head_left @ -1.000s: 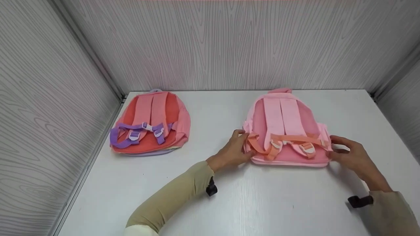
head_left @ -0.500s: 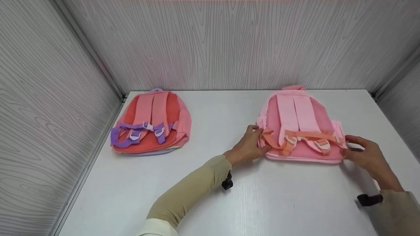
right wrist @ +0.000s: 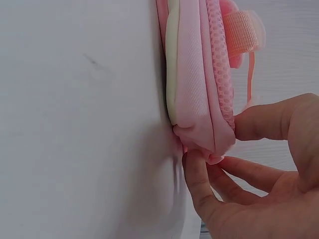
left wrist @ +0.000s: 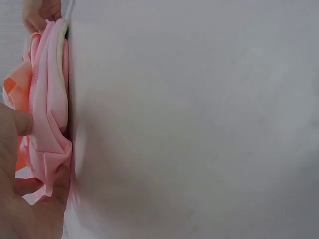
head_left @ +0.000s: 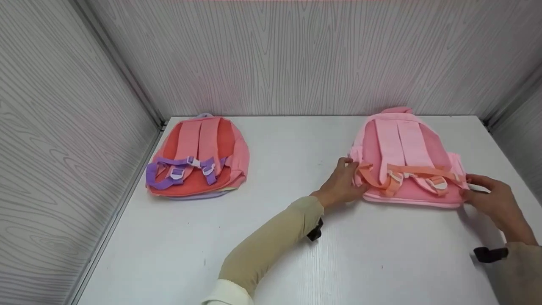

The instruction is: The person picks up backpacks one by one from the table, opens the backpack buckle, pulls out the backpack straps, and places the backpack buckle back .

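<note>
Pinching the pink backpack point(head_left: 408, 154) at both sides, we hold it back side up on the right part of the white table point(head_left: 338, 262), with its top loop point(head_left: 397, 110) near the foot of the rear wall point(head_left: 275, 55). Our left hand point(head_left: 340, 184) has bent, slightly parted fingers pinching the side pocket point(left wrist: 52, 159). Our right hand point(head_left: 493, 201) grips the opposite lower corner, thumb point(right wrist: 266, 119) at the back panel's edge and fingers point(right wrist: 198, 186) spread beneath, close to the tabletop. Between our hands, orange straps point(head_left: 423, 170) with white buckles point(head_left: 437, 183) lie across the lower back. Well apart, toward the left wall point(head_left: 55, 127), a red backpack point(head_left: 200, 144) also lies back side up, a purple strap point(head_left: 151, 174) looping at its lower left corner. We wear tan sleeves point(head_left: 271, 245), with black clips point(head_left: 491, 255) at the cuffs.
</note>
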A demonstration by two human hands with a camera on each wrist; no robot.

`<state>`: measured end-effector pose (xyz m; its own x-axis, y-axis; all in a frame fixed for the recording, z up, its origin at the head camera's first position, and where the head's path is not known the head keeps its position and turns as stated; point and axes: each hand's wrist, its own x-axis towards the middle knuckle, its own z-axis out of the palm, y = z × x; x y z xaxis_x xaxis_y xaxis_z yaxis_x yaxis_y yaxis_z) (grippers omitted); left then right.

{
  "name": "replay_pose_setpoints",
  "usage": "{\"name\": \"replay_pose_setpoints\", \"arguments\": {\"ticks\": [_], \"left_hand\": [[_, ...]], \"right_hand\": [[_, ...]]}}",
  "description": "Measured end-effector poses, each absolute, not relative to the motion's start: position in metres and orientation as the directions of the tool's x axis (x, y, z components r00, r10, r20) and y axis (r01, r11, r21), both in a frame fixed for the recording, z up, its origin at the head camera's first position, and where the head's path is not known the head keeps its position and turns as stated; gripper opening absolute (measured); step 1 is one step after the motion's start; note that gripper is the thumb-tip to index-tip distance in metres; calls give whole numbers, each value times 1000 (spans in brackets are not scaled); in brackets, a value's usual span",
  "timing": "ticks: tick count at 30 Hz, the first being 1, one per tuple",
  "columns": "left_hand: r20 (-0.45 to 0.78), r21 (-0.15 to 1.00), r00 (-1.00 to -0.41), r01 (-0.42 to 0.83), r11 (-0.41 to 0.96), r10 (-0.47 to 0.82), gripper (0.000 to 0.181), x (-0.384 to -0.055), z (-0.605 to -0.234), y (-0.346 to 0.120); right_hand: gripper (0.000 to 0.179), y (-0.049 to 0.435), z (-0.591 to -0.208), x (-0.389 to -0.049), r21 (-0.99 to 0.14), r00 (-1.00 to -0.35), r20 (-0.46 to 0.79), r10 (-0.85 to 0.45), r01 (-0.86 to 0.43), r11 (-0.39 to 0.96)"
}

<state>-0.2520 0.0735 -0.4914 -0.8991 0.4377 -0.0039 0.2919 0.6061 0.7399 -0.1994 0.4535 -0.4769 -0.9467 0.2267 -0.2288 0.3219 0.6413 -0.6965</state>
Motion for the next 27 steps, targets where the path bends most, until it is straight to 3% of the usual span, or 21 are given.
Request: {"name": "replay_pose_setpoints", "arguments": {"ticks": [7, 27], "left_hand": [[-25, 737, -912, 259, 624, 409, 63, -256, -494, 98], [120, 742, -906, 353, 570, 406, 57, -262, -503, 139]], "right_hand": [[67, 464, -476, -199, -646, -918, -248, 311, 396, 653], [64, 491, -473, -206, -624, -897, -246, 367, 436, 648]]}}
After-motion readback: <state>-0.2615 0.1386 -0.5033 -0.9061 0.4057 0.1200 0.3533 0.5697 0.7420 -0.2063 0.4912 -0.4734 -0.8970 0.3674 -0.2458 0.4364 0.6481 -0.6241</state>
